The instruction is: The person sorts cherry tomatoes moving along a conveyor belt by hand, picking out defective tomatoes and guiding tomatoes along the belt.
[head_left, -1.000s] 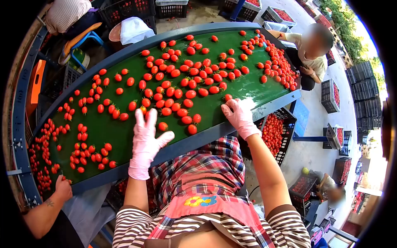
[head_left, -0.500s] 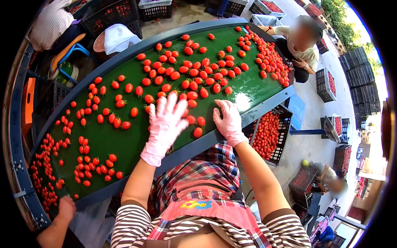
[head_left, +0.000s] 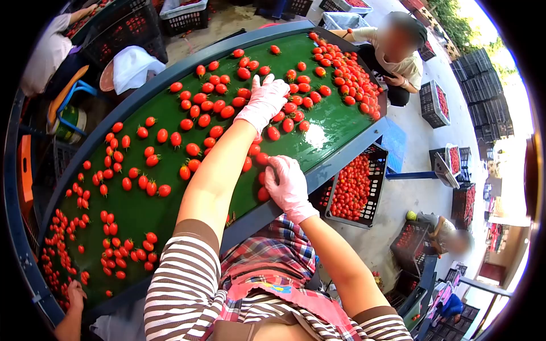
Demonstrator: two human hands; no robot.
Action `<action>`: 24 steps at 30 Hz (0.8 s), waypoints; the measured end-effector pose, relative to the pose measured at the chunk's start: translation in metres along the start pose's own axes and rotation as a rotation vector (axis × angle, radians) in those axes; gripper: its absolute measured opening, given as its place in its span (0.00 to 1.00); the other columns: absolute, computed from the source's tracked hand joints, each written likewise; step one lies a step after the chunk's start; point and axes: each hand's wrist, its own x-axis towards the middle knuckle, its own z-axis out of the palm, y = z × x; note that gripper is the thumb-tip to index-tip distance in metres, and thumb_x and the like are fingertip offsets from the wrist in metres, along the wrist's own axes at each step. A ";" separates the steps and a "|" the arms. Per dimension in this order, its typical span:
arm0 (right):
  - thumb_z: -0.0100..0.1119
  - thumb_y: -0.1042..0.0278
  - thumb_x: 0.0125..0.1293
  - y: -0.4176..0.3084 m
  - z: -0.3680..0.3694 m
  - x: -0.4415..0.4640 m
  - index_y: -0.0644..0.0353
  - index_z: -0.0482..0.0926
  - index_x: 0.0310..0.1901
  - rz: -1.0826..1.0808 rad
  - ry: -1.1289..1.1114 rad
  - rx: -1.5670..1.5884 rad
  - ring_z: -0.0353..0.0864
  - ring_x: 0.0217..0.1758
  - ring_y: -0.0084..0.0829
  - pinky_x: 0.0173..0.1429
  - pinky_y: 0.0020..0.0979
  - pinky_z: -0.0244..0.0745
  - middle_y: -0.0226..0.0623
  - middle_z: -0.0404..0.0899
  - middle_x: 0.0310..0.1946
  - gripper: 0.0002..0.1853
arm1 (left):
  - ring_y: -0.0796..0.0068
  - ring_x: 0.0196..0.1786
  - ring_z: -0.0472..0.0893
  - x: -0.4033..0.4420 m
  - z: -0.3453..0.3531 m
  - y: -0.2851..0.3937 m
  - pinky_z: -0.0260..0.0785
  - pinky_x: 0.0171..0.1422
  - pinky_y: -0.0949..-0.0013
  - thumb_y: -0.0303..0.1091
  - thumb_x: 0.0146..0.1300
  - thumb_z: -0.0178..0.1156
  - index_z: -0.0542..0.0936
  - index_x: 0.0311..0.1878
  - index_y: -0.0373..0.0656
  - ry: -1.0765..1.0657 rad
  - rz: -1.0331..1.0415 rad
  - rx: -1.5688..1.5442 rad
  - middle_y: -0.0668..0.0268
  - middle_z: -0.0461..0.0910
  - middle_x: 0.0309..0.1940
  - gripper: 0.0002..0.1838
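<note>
Cherry tomatoes, red and some with green stems, lie scattered over a green sorting belt. My left hand, in a pale pink glove, reaches across the belt with its fingers bent down among the tomatoes; its fingertips and anything under them are hidden. Lower down, near the belt's front edge, my right hand wears the same kind of glove. Its fingers are curved, with a gap between thumb and forefinger, beside several tomatoes on its left. I see nothing held in it.
A blue-grey metal rail borders the belt. Below it stands a black crate of tomatoes. A co-worker's hand is at the belt's lower left end. Another person crouches beyond the right end. Stacked crates stand farther off.
My left hand has moved up and right across the belt, and its spread fingers have bent. My right hand has shifted left and down, nearer the tomatoes. The view has shifted slightly.
</note>
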 end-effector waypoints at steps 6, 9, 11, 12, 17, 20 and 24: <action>0.66 0.73 0.61 0.012 -0.011 0.007 0.58 0.79 0.47 0.038 -0.001 0.052 0.80 0.47 0.49 0.51 0.45 0.77 0.43 0.81 0.42 0.13 | 0.59 0.65 0.77 0.005 0.018 0.021 0.61 0.75 0.50 0.35 0.65 0.64 0.81 0.55 0.47 0.295 0.171 -0.352 0.62 0.81 0.54 0.16; 0.66 0.72 0.60 0.020 -0.017 0.004 0.58 0.79 0.47 0.046 -0.018 0.065 0.79 0.46 0.49 0.50 0.45 0.77 0.43 0.80 0.41 0.13 | 0.65 0.47 0.82 -0.018 0.014 0.048 0.77 0.55 0.64 0.28 0.62 0.67 0.79 0.54 0.42 0.504 0.255 -0.703 0.61 0.80 0.47 0.17; 0.66 0.72 0.60 0.023 -0.019 0.001 0.58 0.79 0.46 0.038 -0.004 0.073 0.79 0.45 0.49 0.49 0.46 0.77 0.42 0.80 0.40 0.12 | 0.67 0.45 0.82 -0.033 0.009 0.066 0.77 0.53 0.65 0.26 0.60 0.69 0.81 0.52 0.41 0.549 0.297 -0.801 0.61 0.80 0.46 0.16; 0.66 0.72 0.60 0.023 -0.020 0.000 0.58 0.79 0.46 0.032 -0.003 0.086 0.79 0.45 0.49 0.49 0.46 0.76 0.42 0.80 0.40 0.12 | 0.69 0.45 0.83 -0.042 0.005 0.076 0.78 0.52 0.67 0.25 0.60 0.70 0.82 0.50 0.42 0.492 0.235 -0.925 0.61 0.80 0.45 0.15; 0.66 0.71 0.59 0.034 -0.041 0.000 0.60 0.78 0.39 0.057 -0.032 0.102 0.78 0.44 0.50 0.49 0.46 0.76 0.44 0.79 0.38 0.08 | 0.79 0.46 0.84 -0.067 -0.009 0.115 0.79 0.53 0.74 0.25 0.59 0.74 0.81 0.50 0.43 0.293 0.070 -1.305 0.66 0.81 0.47 0.17; 0.65 0.67 0.59 0.037 -0.038 -0.006 0.58 0.79 0.39 0.056 -0.035 0.093 0.78 0.45 0.50 0.49 0.47 0.77 0.44 0.79 0.38 0.09 | 0.78 0.47 0.85 -0.084 -0.012 0.118 0.79 0.54 0.74 0.24 0.58 0.75 0.81 0.49 0.44 0.320 0.123 -1.364 0.66 0.81 0.48 0.18; 0.65 0.66 0.59 0.034 -0.048 -0.009 0.58 0.81 0.41 0.098 -0.071 0.051 0.79 0.48 0.51 0.51 0.46 0.77 0.46 0.80 0.40 0.10 | 0.74 0.50 0.84 -0.097 -0.020 0.131 0.79 0.57 0.69 0.25 0.55 0.77 0.81 0.49 0.44 0.368 0.210 -1.141 0.64 0.82 0.49 0.19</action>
